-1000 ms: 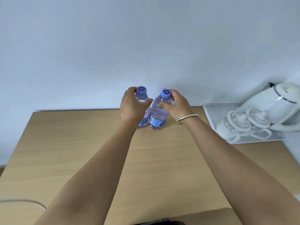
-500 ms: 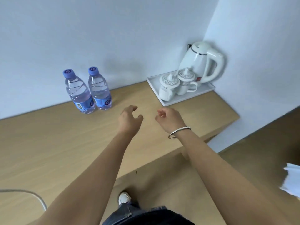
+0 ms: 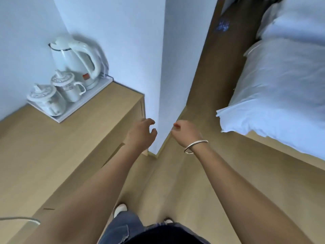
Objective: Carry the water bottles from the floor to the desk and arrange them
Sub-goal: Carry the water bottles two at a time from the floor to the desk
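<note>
Past the desk [image 3: 52, 147] edge, left hand [image 3: 140, 133] and right hand [image 3: 187, 132] empty, fingers loosely curled. Blurry blue patch on floor [image 3: 223, 26], maybe bottles; misjudged reach could topple them.

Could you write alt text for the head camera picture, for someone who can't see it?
Two empty hands, left hand and right hand, reach forward over the floor beside a wooden desk. A tray on it holds a white kettle.
</note>
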Available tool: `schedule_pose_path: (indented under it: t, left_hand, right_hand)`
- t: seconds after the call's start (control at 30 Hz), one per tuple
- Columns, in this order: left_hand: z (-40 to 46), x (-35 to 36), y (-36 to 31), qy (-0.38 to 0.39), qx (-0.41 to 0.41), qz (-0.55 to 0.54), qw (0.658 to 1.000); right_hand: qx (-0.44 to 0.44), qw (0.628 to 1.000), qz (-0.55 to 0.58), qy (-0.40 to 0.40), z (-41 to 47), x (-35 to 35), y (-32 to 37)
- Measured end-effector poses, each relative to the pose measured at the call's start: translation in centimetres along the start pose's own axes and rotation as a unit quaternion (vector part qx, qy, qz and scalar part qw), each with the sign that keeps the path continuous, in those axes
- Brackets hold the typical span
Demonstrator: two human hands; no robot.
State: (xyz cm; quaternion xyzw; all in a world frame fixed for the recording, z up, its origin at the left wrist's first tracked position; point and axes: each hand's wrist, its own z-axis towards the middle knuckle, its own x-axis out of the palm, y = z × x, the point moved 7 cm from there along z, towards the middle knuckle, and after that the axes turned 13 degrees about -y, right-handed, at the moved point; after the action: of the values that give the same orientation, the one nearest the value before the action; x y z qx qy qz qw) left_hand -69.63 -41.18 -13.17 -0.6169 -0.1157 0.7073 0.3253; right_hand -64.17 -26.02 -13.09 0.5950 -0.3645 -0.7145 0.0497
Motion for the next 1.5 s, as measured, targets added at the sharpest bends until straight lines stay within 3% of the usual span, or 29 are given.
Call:
schedule_pose_path:
  t: [0.27, 0.77, 1.07, 1.5]
  left_hand:
    - [4.2, 8.5, -8.5, 0.105, 0.115, 0.065, 0.986]
    - [25.1, 23.6, -19.4, 0.198, 0.210, 0.069, 0.955]
    - [35.0, 31.0, -25.9, 0.207, 0.213, 0.040, 0.954]
    - [52.2, 44.6, -42.4, 0.172, 0.192, 0.012, 0.966]
  right_hand:
    - [0.142, 0.989, 0.013, -0.047, 2.9, -4.8, -10.9]
    - [0.241, 0.969, 0.009, -0.058, 23.2, -9.5, -19.2]
    - [0.264, 0.963, 0.019, -0.053, 33.2, -11.6, -24.9]
    - [0.200, 0.978, -0.029, -0.055, 56.4, -22.4, -38.4]
